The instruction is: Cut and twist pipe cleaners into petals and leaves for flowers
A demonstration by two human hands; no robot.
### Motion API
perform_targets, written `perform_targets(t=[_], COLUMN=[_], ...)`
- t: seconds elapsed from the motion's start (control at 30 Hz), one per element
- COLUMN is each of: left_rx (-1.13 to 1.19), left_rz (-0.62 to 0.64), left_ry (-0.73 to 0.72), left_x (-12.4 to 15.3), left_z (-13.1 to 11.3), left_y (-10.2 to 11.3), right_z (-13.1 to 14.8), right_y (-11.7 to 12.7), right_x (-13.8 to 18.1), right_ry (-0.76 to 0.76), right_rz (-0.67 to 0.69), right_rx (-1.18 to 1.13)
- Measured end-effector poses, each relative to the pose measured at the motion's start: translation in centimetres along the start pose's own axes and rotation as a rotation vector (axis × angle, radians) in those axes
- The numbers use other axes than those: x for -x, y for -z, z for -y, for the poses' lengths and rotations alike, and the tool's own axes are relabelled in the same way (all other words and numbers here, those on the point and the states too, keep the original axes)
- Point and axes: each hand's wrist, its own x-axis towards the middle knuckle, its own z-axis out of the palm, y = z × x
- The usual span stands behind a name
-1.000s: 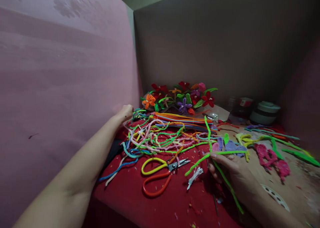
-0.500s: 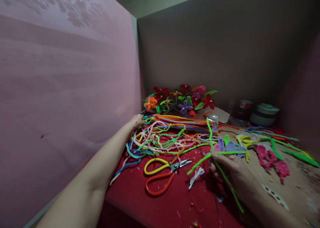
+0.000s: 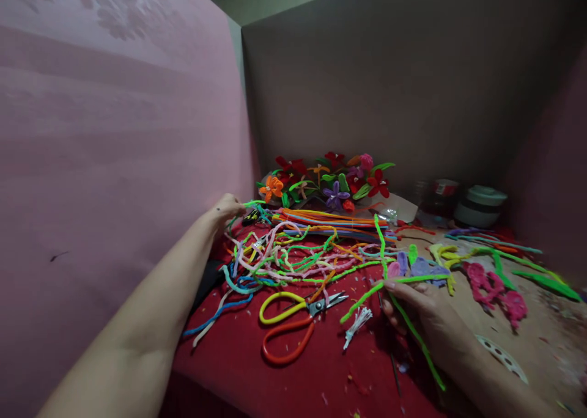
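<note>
My right hand (image 3: 415, 305) pinches bright green pipe cleaners (image 3: 383, 247) between thumb and finger. They cross at the fingertips, and their arms stick out in several directions. Far to the left, beside the pink wall, my left hand (image 3: 227, 209) is closed, with a green pipe cleaner (image 3: 254, 203) coming out of its grip. Its fingertips are partly hidden. Between the hands lies a tangle of coloured pipe cleaners (image 3: 293, 259), with a straight bundle of pipe cleaners (image 3: 334, 220) behind it. Scissors (image 3: 316, 308) with yellow and red handles rest in front, by a bunch of white stamens (image 3: 358, 328).
Finished pipe-cleaner flowers (image 3: 334, 193) stand at the back. To the right are pink pipe-cleaner pieces (image 3: 493, 289), green leaves (image 3: 545, 283), a lidded container (image 3: 481, 207) and a white disc with holes (image 3: 501, 357). Scraps dot the red cloth (image 3: 238, 357). A pink wall (image 3: 114, 161) closes off the left side.
My left hand has drawn back to the left from the pile, with green pipe cleaner now showing from its grip. My right hand keeps its hold on the crossed green pipe cleaners.
</note>
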Motion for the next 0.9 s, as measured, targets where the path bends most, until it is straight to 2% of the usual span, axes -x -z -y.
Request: perform_targets(t=[0.2,0.37,0.57,0.9], left_rx=[0.426,0.629,0.687,0.648], left_rz=[0.069,0.077,0.026,-0.082], left_ry=[-0.009,-0.03,-0.051,-0.068], left_x=[1.3,2.4,3.0,2.8], left_z=[0.2,0.0,-0.3,-0.3], left_y=[1.4,2.8,3.7,1.4], right_z=[-0.4,-0.3,0.2,0.0], right_y=[0.0,0.0,-0.4,-0.2], right_x=[-0.4,-0.1,0.2,0.3], right_ry=[0.027,0.012,0.013,0.011], right_rz=[0.019,0.009,0.015,0.006], right_rx=[-0.062,-0.055,-0.077,-0.104])
